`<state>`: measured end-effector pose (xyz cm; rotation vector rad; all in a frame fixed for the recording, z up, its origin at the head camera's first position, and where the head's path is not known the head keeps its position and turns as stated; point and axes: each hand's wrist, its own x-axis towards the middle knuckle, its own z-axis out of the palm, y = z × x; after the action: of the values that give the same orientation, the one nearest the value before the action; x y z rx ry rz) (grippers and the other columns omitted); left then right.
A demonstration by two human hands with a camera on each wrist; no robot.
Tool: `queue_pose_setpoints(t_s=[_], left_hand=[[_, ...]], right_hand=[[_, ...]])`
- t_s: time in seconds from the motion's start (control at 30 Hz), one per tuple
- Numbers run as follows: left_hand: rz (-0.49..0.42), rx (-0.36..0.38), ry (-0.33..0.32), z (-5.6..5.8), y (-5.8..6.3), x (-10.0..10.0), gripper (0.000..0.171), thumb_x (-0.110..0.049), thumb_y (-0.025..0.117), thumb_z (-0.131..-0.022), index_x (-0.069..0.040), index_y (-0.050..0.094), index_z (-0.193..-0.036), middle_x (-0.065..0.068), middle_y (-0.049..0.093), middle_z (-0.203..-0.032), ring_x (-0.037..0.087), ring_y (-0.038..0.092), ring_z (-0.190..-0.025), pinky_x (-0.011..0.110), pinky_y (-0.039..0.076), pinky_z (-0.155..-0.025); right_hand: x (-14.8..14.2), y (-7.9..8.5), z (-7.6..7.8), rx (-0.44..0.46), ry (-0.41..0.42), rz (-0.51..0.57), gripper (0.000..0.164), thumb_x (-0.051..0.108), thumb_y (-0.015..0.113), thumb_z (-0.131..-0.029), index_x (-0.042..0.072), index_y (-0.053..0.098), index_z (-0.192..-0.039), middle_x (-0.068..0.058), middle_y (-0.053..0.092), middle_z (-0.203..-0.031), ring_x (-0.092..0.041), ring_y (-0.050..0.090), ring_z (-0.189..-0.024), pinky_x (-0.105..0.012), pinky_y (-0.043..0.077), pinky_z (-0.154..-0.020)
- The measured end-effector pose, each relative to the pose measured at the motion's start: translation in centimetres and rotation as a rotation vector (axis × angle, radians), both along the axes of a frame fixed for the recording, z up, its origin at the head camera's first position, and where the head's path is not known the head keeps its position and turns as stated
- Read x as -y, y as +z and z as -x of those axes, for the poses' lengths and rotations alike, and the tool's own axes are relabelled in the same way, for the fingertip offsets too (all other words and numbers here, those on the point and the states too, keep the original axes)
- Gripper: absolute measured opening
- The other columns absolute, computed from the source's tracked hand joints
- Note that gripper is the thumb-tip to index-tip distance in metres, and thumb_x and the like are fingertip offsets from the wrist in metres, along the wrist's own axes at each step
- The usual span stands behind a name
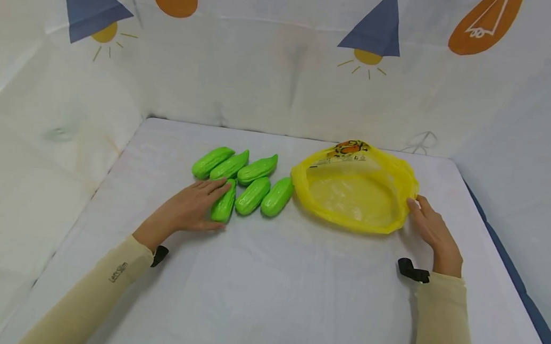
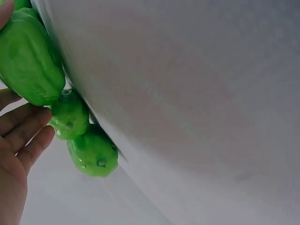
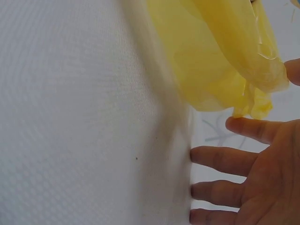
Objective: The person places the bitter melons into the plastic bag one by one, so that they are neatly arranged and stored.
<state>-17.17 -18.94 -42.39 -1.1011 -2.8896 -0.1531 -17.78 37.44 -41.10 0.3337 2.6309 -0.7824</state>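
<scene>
Several glossy green cucumber-like vegetables lie in a cluster left of the table's middle. My left hand reaches over the near-left green vegetable, its fingers at the far end and the thumb at the near end. In the left wrist view, that green vegetable sits between the thumb and the extended fingers. A yellow plastic bag stands with its mouth spread wide. My right hand touches its right rim with thumb and index fingertip; the other fingers are straight and spread.
The white-covered table meets a printed cloth wall at the back. More cloth hangs along both sides. A black wrist mount sits by the right sleeve, another by the left.
</scene>
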Motion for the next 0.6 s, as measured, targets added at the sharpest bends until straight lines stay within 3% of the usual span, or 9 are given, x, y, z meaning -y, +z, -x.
queue_pose_setpoints(t_s=[0.23,0.6], left_hand=[[-0.099,0.003,0.024,-0.5,1.2,0.6,0.097,-0.050,0.078,-0.077,0.003,0.038,-0.148,0.024,0.041,-0.150,0.043,0.047,-0.131,0.055,0.042,-0.106],[-0.176,-0.075,-0.038,-0.2,2.4,0.3,0.096,-0.047,0.080,-0.076,0.005,0.040,-0.146,0.025,0.043,-0.148,0.041,0.049,-0.129,0.055,0.045,-0.103]], right_hand=[[0.0,0.0,0.0,-0.010,-0.001,0.010,0.090,0.071,0.009,-0.095,0.007,-0.005,-0.157,-0.033,0.003,-0.158,-0.059,0.010,-0.140,-0.077,0.017,-0.106],[0.0,-0.1,0.0,-0.014,-0.003,0.017,0.089,0.071,0.009,-0.095,0.008,-0.005,-0.157,-0.033,0.002,-0.158,-0.059,0.009,-0.140,-0.077,0.016,-0.106]])
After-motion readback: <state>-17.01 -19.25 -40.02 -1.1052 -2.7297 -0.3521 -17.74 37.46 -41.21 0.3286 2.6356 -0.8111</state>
